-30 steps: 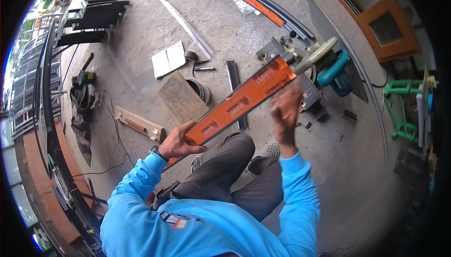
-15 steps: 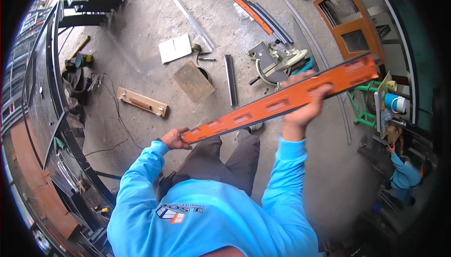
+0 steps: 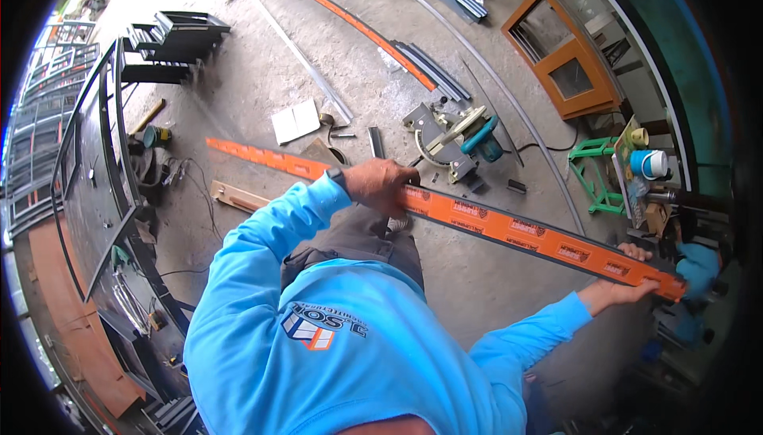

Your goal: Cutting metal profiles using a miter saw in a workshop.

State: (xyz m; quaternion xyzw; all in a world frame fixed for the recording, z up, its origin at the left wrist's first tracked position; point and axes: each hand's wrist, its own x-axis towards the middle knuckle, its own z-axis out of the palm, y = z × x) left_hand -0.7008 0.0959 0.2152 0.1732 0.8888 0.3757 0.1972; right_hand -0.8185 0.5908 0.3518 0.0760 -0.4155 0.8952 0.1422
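Note:
A long dark metal profile with an orange printed film lies across in front of my body, sloping down toward the right. My left hand is closed over its middle, and the left end of the bar sticks out past that hand. Near the right end, my right hand grips the bar, with fingers on the far edge and the thumb on the near one. On the floor beyond the bar stands a mitre saw with a teal motor housing. A short dark profile lies left of it.
Long strips, one orange, lie on the floor ahead. At the right are an orange-brown frame, a green stand and a white bucket. Another person is beyond the bar's right end. A dark table stands left.
The bar's right end has swung down and toward me, and its left end has risen. My left hand is now at its middle instead of its left end. The view has shifted.

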